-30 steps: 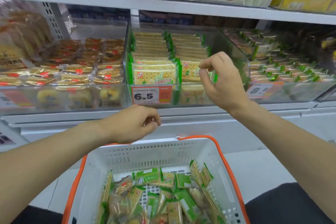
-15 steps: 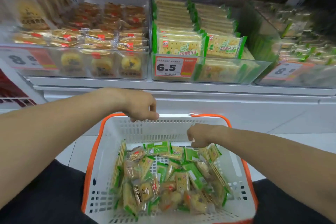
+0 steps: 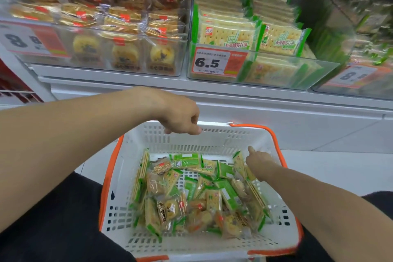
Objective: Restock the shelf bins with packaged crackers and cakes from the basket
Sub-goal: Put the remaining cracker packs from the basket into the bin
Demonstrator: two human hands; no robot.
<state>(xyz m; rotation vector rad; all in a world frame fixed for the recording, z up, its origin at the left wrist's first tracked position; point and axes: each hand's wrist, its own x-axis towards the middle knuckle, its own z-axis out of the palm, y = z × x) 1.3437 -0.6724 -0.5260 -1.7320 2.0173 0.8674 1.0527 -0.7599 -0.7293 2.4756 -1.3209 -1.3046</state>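
A white basket (image 3: 119, 176) with orange handles sits low in front of me, holding several green cracker packets (image 3: 209, 195) and clear-wrapped cakes (image 3: 170, 208). My right hand (image 3: 260, 164) is down inside it by the right wall, one finger pointing out. Its other fingers curl onto an upright green cracker packet (image 3: 239, 160). My left hand (image 3: 180, 117) hangs over the far rim with its fingers curled and nothing seen in them. On the shelf above, the clear cracker bin (image 3: 276, 74) with the 6.5 tag is nearly full, and the cake bin (image 3: 63, 49) stands to its left.
A third clear bin (image 3: 365, 83) with green-trimmed packets stands at the far right of the shelf. The white shelf ledge (image 3: 212, 95) runs just beyond the basket. My dark-clothed legs (image 3: 53, 219) flank the basket on both sides, with white floor tiles (image 3: 340, 166) to the right.
My right hand left the cracker bin, dropped into the basket and now reaches a packet by the right wall. The view tilted down. My left hand stayed near the basket's far rim.
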